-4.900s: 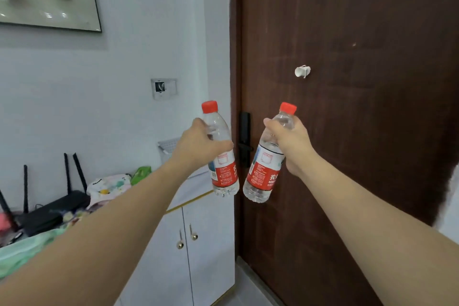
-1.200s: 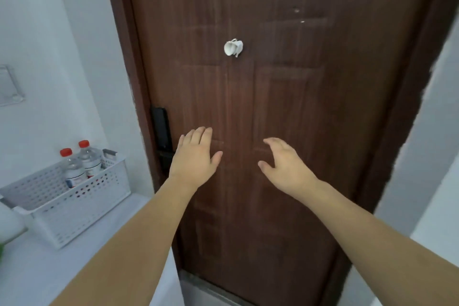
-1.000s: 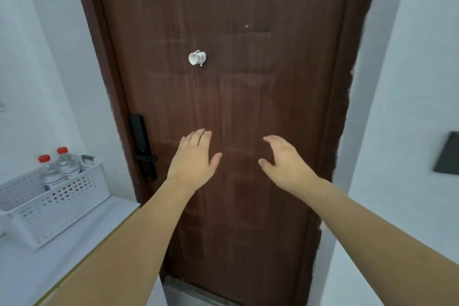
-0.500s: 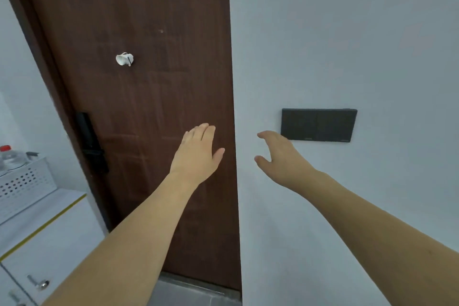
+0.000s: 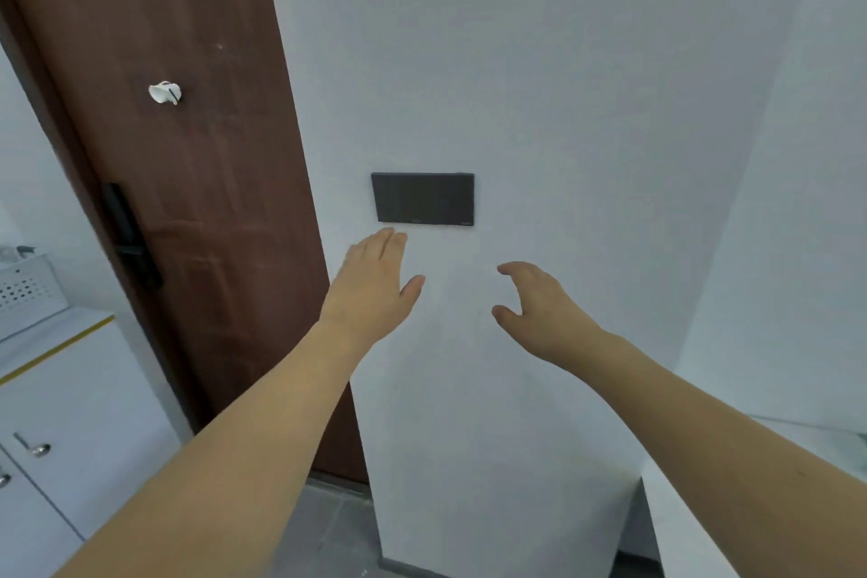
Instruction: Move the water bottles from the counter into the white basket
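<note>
Beside the door (image 5: 187,183), seen from the head camera, a person holds both bare arms out toward a white wall. Left hand (image 5: 370,291) is flat, its fingers (image 5: 391,244) straight and close together with the thumb apart, holding nothing. Right hand (image 5: 544,310) is loosely curled and also empty, its fingers (image 5: 518,270) bent over a gap above the thumb. A dark panel (image 5: 422,199) is fixed to the wall right of the door, just above the left hand's fingertips. Left of the door, at the frame's edge, only a corner of the white basket (image 5: 26,286) shows, resting on a white table (image 5: 56,333) with cabinet doors below. No bottles can be seen; whether any sit inside the basket cannot be told from this corner. Basket lies well to the left of both hands, with the door between, so the left hand is the nearer one. Right of the door, low at the far edge, a second pale surface (image 5: 807,441) shows, and any bottles left to fetch probably lie out of view on that side.
</note>
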The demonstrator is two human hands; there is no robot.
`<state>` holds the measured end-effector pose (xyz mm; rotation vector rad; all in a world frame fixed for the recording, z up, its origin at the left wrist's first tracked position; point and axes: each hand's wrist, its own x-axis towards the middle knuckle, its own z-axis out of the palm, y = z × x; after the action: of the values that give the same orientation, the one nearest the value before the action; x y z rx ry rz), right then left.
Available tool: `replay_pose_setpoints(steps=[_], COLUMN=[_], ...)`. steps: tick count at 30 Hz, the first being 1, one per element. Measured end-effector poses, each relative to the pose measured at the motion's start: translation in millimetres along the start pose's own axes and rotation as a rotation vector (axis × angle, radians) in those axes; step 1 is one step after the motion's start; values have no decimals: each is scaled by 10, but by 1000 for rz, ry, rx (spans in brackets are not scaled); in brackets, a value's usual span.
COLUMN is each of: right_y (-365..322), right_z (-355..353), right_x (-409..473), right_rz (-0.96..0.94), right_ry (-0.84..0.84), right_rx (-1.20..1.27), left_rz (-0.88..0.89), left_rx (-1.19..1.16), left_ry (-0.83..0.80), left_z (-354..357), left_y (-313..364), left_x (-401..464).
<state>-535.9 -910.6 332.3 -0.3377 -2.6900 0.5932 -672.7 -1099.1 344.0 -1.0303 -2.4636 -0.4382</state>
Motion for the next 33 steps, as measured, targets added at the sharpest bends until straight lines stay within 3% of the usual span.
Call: replay_pose_setpoints(steps=[14,20,26,33], right_y=[1595,2524,3389,4724], right_z=[-1122,-1695,-2118,-2762], right_x=[-1348,-1961,-2253,-2784], right_rz=[35,84,149,210], right_ry=[5,-63,-59,-84], right_rx=[13,17,42,72], left_rz=[8,2,-17,-36], left_rx=[-27,-56,-112,-160], left_ry=[-42,-99,-127,-156], left_z=[248,475,817,1379], left_y=[2221,3469,4381,5931], left_x=[-391,-636,-439,-340])
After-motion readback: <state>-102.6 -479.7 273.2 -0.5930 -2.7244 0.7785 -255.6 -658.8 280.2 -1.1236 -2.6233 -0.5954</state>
